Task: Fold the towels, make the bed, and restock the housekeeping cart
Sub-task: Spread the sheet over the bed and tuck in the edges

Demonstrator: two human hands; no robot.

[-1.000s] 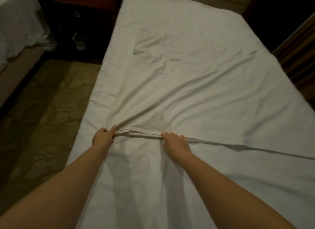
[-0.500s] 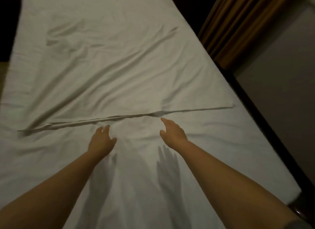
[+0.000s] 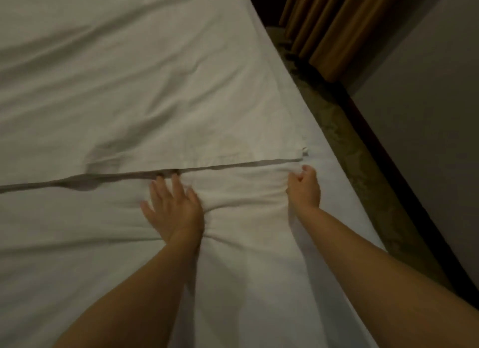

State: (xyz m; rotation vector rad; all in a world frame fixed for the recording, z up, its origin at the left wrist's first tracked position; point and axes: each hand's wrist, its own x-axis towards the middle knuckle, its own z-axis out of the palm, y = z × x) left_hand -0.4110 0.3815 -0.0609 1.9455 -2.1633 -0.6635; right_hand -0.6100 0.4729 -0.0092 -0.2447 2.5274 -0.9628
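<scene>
Pleated brown curtain (image 3: 334, 23) top R, patterned carpet (image 3: 344, 140) w/ grey wall (image 3: 427, 114) beside.

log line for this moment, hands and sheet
left hand: flat, presses sheet | right hand: grips sheet near right edge | sheet bunched between hands

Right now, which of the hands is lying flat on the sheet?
The left hand, spread open and pressing the sheet; the right hand is curled, gripping the sheet near its edge.

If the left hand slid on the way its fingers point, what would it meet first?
Probably the hem of the top sheet, right beyond the left hand's fingertips, across the bottom sheet that the right hand grips; they may touch it.
</scene>
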